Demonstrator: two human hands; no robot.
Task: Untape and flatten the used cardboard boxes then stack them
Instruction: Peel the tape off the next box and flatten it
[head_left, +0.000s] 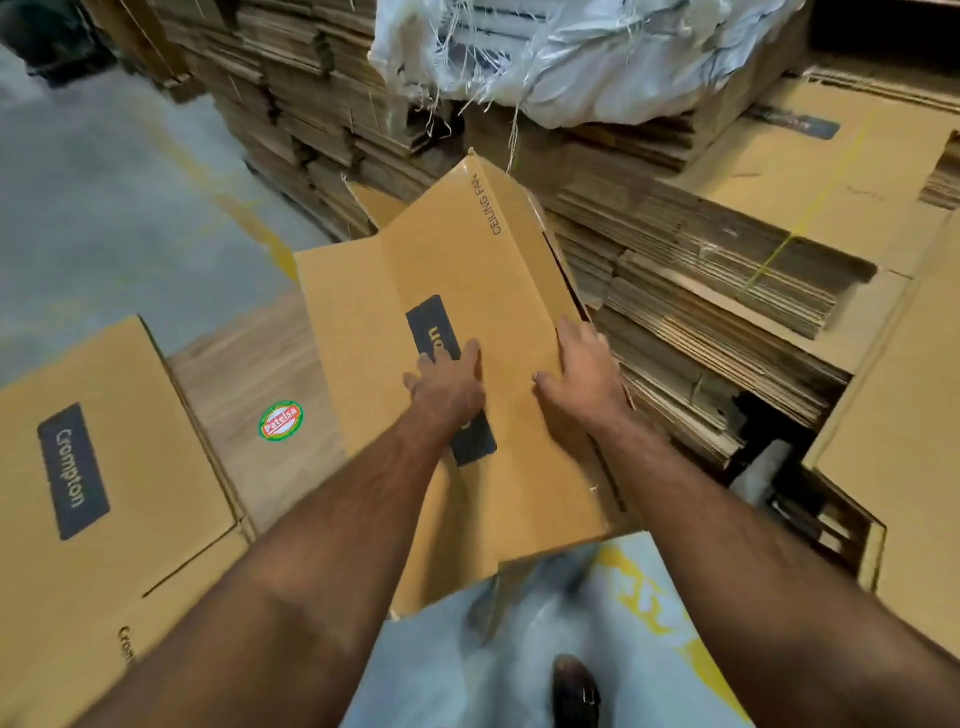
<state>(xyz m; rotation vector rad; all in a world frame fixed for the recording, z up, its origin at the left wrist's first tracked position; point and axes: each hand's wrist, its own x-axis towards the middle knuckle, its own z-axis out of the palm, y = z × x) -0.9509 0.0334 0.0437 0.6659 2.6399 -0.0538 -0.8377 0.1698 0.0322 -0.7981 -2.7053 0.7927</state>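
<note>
A brown cardboard box (457, 270) marked "CEILING FAN", with a dark label, lies tilted in front of me, its flaps spread and its body partly collapsed. My left hand (448, 382) presses flat on the box's top panel, over the dark label, fingers straight. My right hand (584, 371) lies on the same panel at its right edge, with the fingers reaching over that edge; their tips are hidden. The box's far end leans toward a stack of flattened boxes (727, 291).
Another "Crompton" box (104, 467) lies at the left on a wooden board (249, 379) with a round sticker. Tall stacks of flattened cardboard (311, 104) stand behind, a white woven sack (571, 57) on top. Grey floor with yellow lines lies left and below; my shoe (574, 691) shows.
</note>
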